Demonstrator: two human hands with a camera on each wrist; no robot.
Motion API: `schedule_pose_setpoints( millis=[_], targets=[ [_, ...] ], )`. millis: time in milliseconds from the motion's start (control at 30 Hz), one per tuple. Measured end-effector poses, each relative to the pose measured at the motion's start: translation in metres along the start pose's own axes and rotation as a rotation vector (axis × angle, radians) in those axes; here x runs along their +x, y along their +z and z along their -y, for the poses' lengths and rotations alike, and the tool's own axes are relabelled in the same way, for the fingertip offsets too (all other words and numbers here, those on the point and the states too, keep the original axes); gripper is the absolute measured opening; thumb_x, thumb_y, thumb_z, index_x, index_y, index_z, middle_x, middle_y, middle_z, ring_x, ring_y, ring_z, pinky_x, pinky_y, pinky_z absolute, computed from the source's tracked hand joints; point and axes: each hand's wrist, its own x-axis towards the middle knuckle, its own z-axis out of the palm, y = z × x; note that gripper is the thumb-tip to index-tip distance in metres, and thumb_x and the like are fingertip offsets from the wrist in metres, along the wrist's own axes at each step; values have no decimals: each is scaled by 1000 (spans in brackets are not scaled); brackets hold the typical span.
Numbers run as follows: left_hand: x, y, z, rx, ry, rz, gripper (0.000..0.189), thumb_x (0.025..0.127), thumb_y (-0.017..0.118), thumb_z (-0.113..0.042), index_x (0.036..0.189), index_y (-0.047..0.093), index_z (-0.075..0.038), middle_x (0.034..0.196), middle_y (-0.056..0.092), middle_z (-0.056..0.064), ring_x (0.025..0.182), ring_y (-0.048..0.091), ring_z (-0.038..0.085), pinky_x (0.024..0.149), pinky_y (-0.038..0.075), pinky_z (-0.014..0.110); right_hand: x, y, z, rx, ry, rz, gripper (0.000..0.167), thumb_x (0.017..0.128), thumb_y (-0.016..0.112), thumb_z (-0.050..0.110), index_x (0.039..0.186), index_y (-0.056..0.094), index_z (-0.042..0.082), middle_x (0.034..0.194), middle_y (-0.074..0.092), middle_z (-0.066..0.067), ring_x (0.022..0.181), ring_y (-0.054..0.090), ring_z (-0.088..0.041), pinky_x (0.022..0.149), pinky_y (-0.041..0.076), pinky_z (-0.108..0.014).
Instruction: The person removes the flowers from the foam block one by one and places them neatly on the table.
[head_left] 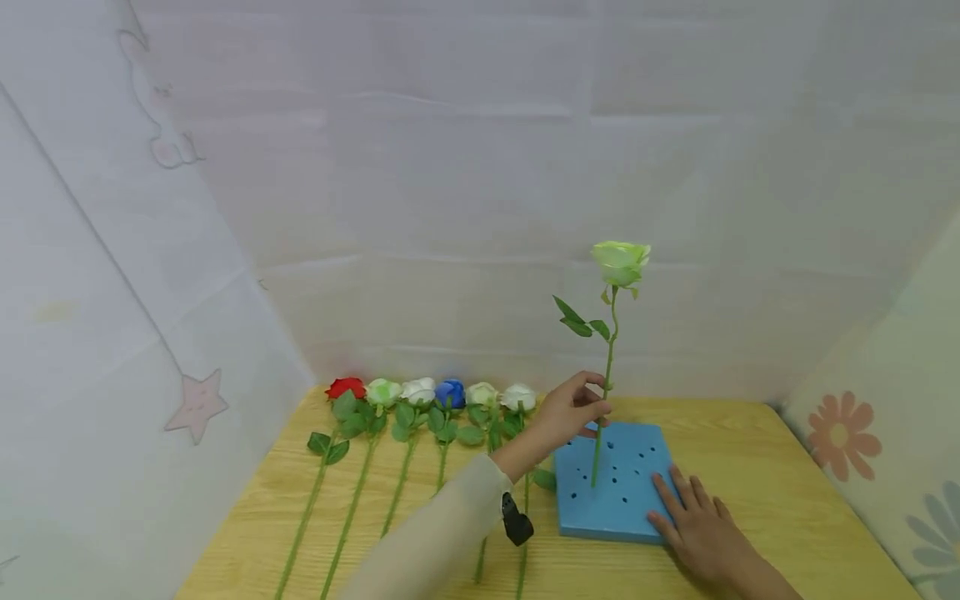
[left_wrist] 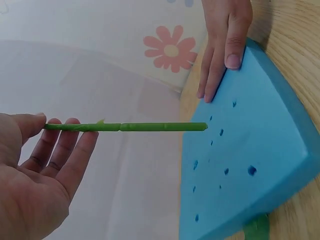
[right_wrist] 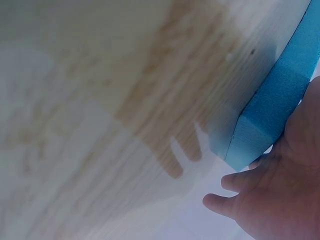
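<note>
A pale green artificial rose [head_left: 621, 265] stands upright, pinched by its stem in my left hand [head_left: 564, 412]. In the left wrist view the thumb and fingertips of that hand [left_wrist: 45, 175] hold the green stem [left_wrist: 150, 127]. The stem's cut lower end shows, close over the holed top of a blue foam block [head_left: 611, 521]. My right hand [head_left: 701, 533] lies with fingers spread on the block's right edge. From the right wrist, the block's side [right_wrist: 270, 110] appears beside the palm [right_wrist: 280, 200]; part of the fingers is hidden there.
Left of the block, several artificial roses lie in a row on the wooden table [head_left: 247, 533], including a red rose [head_left: 346, 387] and a blue rose [head_left: 450, 393]. My left sleeve [head_left: 442, 537] covers some stems. A pale wall sheet [head_left: 450, 208] hangs behind the table.
</note>
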Motion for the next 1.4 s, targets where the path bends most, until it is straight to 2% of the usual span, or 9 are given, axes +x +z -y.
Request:
schedule_pose_setpoints(
  millis=[133,367,533,700,867,933,1033,1233,1400],
  targets=[
    [-15,-16,2,-3,-1,6,33,101,66,-23,133,58,-21,106,68,6,93,72,27,76,62,43,-2,0,2,11,-6,-2,75,104,37,62,157,37,9,163,23,-26,143,23,-60,102,24,-81],
    [-38,-41,5,-1,-21,-21,35,101,66,-23,135,57,-20,106,66,4,91,72,23,76,62,43,-4,-1,2,21,-17,-2,75,105,38,61,158,36,9,162,23,-28,142,22,-61,102,23,-82],
    [-51,-54,5,-15,-34,-35,36,101,66,-22,135,56,-17,105,66,6,94,71,32,75,61,44,-6,-4,2,29,-23,-6,73,105,40,59,157,38,7,161,25,-28,141,23,-61,102,23,-82],
    [-66,-68,5,1,-49,-44,31,101,65,-20,131,56,-19,108,65,12,92,71,27,78,61,50,-5,-4,2,3,-55,-29,71,105,44,55,155,40,5,159,28,-29,139,28,-62,98,29,-80],
    [-81,-80,4,8,-60,-41,32,102,64,-20,132,55,-15,110,64,16,95,70,35,81,59,56,-4,-5,0,-16,-68,-38,68,105,46,52,154,42,4,158,30,-30,137,30,-62,94,34,-79],
    [-87,-85,1,19,-55,-41,35,102,64,-20,135,54,-12,109,64,15,95,70,36,80,60,55,-3,-6,-1,-17,-68,-35,69,105,46,53,154,42,4,158,30,-30,137,31,-63,94,35,-79],
    [-97,-92,-3,71,-55,-40,37,102,64,-24,137,53,-14,109,65,15,92,71,27,77,61,48,-2,-6,-2,-17,-62,-32,69,105,45,54,154,41,5,159,29,-30,137,30,-62,94,34,-79],
    [-124,-113,-7,126,-76,-67,41,104,61,-25,142,49,-18,111,64,15,90,70,20,79,61,47,1,-2,-6,5,-50,-5,73,105,41,58,157,37,6,160,27,-29,139,26,-63,97,29,-81],
    [-154,-137,-5,89,-105,-118,45,104,60,-27,145,47,-16,112,65,18,98,69,36,81,60,52,-1,-2,-7,38,-42,34,76,104,41,60,157,37,6,160,26,-31,138,24,-65,94,29,-82]
  ],
)
